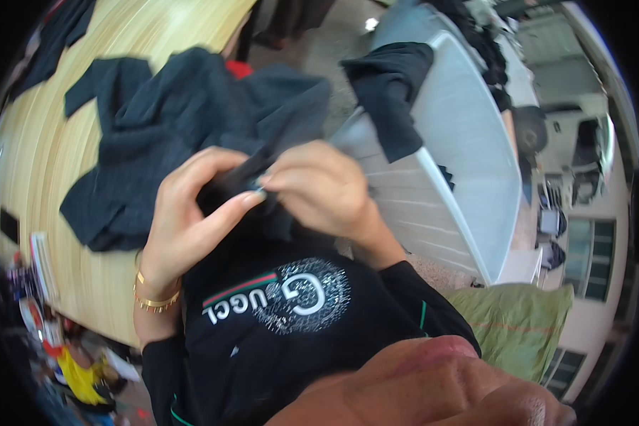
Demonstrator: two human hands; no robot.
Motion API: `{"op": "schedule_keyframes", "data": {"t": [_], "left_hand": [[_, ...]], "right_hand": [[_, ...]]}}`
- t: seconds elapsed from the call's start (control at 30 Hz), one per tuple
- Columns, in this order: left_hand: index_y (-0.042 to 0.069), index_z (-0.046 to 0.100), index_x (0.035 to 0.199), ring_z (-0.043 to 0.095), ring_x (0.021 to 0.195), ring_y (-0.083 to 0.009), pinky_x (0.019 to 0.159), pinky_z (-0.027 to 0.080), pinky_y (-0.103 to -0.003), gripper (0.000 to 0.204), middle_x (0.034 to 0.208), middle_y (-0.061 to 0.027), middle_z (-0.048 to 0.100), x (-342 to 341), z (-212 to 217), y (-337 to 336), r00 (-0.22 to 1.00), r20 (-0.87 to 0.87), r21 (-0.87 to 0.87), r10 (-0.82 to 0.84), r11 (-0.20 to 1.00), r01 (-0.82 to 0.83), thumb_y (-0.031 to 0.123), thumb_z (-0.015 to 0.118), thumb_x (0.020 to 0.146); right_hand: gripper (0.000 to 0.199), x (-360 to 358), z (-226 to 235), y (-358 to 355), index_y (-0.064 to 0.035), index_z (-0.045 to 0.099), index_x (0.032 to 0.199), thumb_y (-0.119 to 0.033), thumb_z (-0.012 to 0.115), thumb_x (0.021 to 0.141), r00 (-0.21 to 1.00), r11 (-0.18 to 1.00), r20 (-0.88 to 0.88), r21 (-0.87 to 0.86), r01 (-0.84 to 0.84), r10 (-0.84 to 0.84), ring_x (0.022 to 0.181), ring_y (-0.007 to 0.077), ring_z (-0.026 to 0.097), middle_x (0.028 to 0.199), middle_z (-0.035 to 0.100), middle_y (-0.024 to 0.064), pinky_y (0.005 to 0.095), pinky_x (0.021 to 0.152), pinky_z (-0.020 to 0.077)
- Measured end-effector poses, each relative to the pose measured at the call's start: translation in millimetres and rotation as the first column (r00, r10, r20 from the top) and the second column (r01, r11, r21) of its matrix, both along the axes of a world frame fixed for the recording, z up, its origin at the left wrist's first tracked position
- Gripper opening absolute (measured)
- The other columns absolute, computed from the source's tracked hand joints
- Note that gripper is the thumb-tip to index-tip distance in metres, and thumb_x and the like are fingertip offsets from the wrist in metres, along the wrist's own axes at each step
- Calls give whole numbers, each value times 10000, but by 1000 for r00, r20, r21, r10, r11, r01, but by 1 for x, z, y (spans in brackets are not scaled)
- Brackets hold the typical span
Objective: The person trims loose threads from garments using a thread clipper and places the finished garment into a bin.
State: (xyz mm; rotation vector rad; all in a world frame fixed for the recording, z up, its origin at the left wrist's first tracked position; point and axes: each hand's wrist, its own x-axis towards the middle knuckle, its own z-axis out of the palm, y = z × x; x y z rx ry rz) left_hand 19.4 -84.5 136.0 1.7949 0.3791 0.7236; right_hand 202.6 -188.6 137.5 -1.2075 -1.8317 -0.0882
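Note:
A dark grey garment (pixel 142 142) lies bunched over the wooden table's edge, its near part lifted in front of my chest. My left hand (pixel 192 216) grips this raised part, thumb pressed on the cloth and fingers curled behind it. Close against it, my right hand (pixel 323 188) pinches the same cloth between thumb and fingers. Both sets of fingertips meet at a small spot, where something tiny and pale shows; I cannot make out what it is. Some blur hides the cloth's detail there.
The light wooden table (pixel 57 167) fills the left side. At right stands a pale grey plastic bin (pixel 468 142) with a dark cloth piece (pixel 394 92) hanging over its rim. A green woven sack (pixel 511 323) lies at lower right. Several colourful items crowd the lower left.

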Motion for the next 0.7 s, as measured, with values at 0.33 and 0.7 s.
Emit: {"op": "schedule_keyframes", "data": {"t": [0.33, 0.7], "left_hand": [[9, 665, 1015, 671, 894, -295, 770, 526, -345, 300, 958, -134, 679, -7, -24, 2, 989, 140, 234, 58, 968, -90, 206, 754, 806], [17, 674, 951, 656, 819, -287, 665, 520, -370, 249, 854, -102, 666, -6, -27, -3, 992, 125, 283, -15, 959, -21, 143, 744, 748]], "right_hand": [[267, -14, -3, -5, 25, 714, 888, 141, 726, 648, 996, 995, -76, -83, 49, -55, 801, 250, 670, 877, 685, 148, 300, 718, 529], [496, 16, -8, -6, 14, 549, 1249, 53, 724, 787, 954, 903, -285, -382, -199, 90, 913, 153, 573, 1273, 554, 145, 239, 727, 454]]}}
